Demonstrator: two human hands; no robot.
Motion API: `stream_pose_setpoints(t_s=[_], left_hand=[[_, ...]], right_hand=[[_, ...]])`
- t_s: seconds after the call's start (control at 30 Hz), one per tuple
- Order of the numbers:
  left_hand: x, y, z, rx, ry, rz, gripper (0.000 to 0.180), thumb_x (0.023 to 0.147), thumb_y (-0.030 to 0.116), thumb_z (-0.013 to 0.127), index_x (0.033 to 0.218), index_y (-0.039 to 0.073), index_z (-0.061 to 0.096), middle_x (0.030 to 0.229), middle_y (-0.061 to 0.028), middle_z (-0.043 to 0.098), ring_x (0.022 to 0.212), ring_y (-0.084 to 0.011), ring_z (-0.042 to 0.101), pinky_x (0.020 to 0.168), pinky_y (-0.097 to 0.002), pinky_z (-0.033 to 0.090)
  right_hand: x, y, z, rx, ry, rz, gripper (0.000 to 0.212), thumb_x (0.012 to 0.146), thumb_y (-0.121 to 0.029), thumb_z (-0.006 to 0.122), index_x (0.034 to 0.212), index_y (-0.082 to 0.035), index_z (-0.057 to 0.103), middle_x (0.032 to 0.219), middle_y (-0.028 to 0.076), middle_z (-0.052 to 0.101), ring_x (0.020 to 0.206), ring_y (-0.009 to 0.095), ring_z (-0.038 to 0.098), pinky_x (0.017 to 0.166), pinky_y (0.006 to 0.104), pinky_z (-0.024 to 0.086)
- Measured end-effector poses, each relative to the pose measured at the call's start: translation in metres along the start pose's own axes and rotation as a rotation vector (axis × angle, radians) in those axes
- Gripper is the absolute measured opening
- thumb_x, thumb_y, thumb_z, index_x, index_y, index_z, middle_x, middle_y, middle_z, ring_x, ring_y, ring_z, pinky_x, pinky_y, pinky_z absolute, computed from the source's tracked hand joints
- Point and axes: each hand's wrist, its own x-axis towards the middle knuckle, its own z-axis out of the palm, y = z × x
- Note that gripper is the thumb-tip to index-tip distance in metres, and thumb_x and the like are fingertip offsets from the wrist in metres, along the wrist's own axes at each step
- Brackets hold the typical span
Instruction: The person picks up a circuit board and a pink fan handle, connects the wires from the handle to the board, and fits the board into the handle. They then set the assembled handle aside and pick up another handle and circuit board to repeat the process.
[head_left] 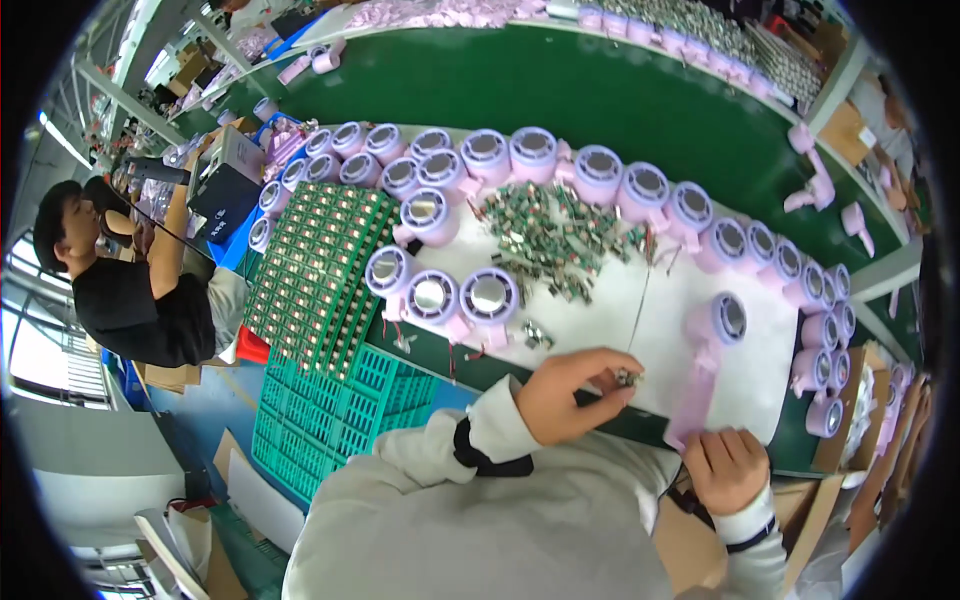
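Note:
My left hand (572, 398) is pinching a small circuit board (627, 377) between thumb and forefinger above the worktop's near edge. To its right lies a lilac and pink handheld fan (705, 375), with its round head away from me and its handle toward me. The fingers of my right hand (727, 470) are curled at the near end of that handle and hide its tip. A heap of small green circuit boards with wires (560, 235) lies farther off on the white sheet (665, 330). Just beyond my left hand is a small loose cluster of parts (535, 334).
Several fan heads (597, 172) line the sheet's far and right sides. At the left, stacked green board panels (318, 265) rest above teal crates (340, 410). Beyond runs a green conveyor belt (600, 90). A person in black (145, 310) is at the far left.

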Motion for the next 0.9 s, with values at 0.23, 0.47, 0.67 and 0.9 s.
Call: stream_pose_setpoints(t_s=[0.23,0.47,0.67,0.9], left_hand=[[-0.005,0.002,0.004,0.110,0.032,-0.017,0.031,0.091,-0.007,0.067,0.121,-0.004,0.061,0.099,-0.0081,0.070,0.093,-0.0142,0.070,0.083,-0.0266,0.054],[-0.012,0.002,0.009,0.061,-0.076,-0.051,0.032,0.088,-0.010,0.068,0.119,-0.003,0.061,0.103,-0.0105,0.070,0.096,-0.0176,0.070,0.087,-0.0287,0.055],[-0.001,0.010,0.020,0.191,-0.275,0.053,0.033,0.084,-0.011,0.071,0.115,-0.002,0.064,0.103,-0.0127,0.070,0.096,-0.0189,0.071,0.081,-0.0277,0.057],[0.003,0.007,0.031,0.243,-0.187,0.066,0.033,0.076,-0.006,0.078,0.107,0.002,0.070,0.096,-0.0116,0.072,0.083,-0.0230,0.070,0.074,-0.0315,0.056]], right_hand=[[0.021,0.018,0.031,0.398,0.087,0.058,0.032,0.077,-0.027,0.082,0.097,-0.007,0.066,0.076,0.004,0.062,0.063,0.023,0.060,0.056,0.0354,0.049],[0.032,0.027,0.037,0.651,0.157,0.373,0.028,0.081,-0.015,0.075,0.108,-0.011,0.070,0.073,0.006,0.066,0.059,0.025,0.064,0.054,0.0377,0.051],[0.037,0.037,0.048,0.527,0.062,0.269,0.029,0.084,-0.015,0.073,0.113,-0.015,0.069,0.078,0.007,0.069,0.069,0.027,0.069,0.059,0.0376,0.053],[0.036,0.042,0.058,0.588,0.166,0.226,0.028,0.086,-0.017,0.070,0.114,-0.015,0.068,0.079,0.006,0.068,0.070,0.027,0.068,0.060,0.0374,0.053]])
